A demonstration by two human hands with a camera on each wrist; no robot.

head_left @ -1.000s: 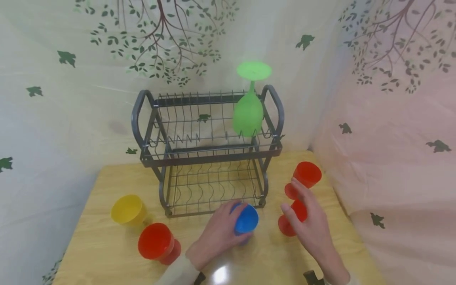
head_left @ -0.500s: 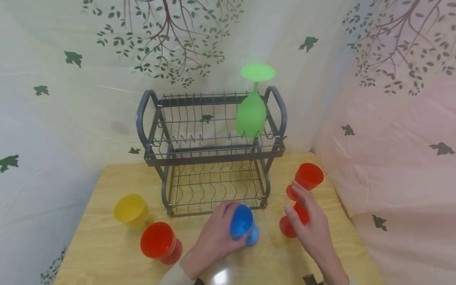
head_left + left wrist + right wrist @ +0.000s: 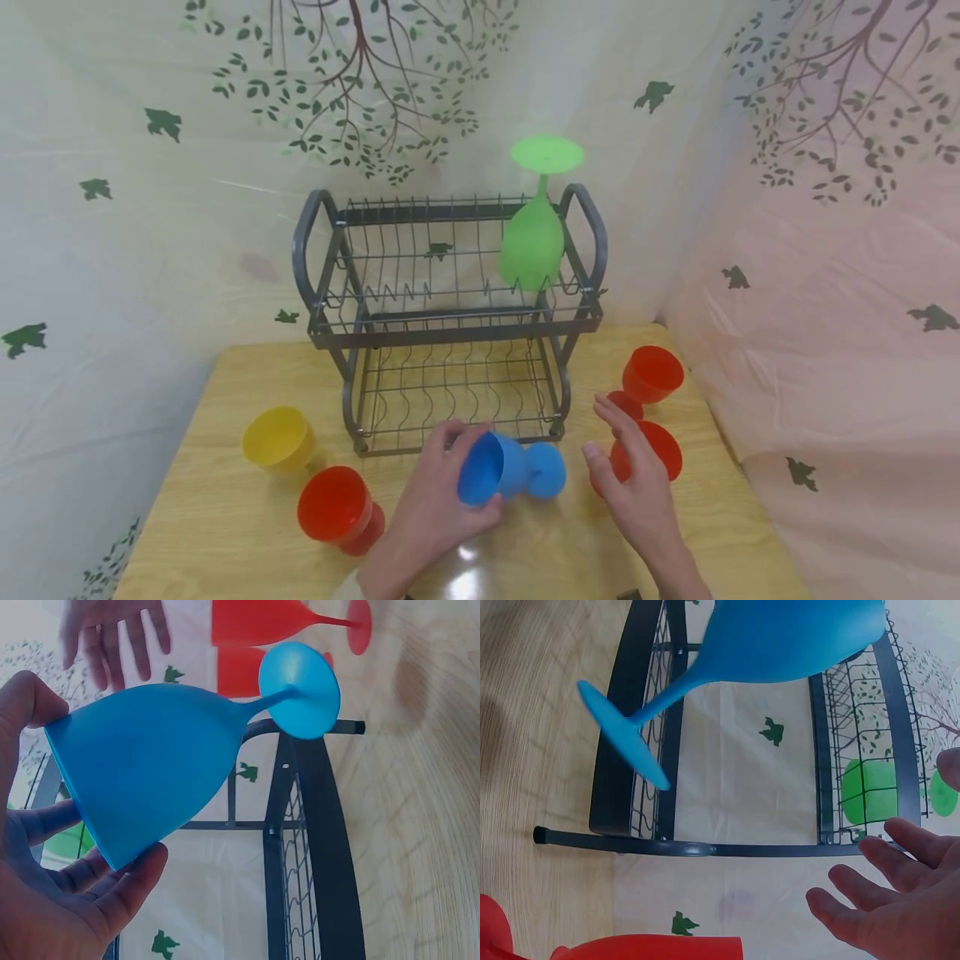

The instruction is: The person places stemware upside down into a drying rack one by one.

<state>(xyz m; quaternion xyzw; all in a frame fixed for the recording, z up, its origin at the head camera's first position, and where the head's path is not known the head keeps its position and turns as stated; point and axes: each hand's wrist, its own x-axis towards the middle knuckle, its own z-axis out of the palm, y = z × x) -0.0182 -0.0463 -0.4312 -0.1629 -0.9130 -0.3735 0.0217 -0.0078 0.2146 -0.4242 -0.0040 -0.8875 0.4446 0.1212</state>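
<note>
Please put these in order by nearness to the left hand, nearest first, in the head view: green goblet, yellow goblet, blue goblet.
1. Blue goblet: held in the left hand.
2. Yellow goblet: on the table, at left.
3. Green goblet: upside down, on the rack, upper tier.

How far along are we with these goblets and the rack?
Looks done: the green goblet is upside down on the rack's upper tier. In hand: the left hand grips the blue goblet by its bowl, tipped sideways; the right hand holds nothing. Apparently left, on the table: the yellow goblet, the red goblet beside it, and two more at right, the farther red one and the nearer red one.
</note>
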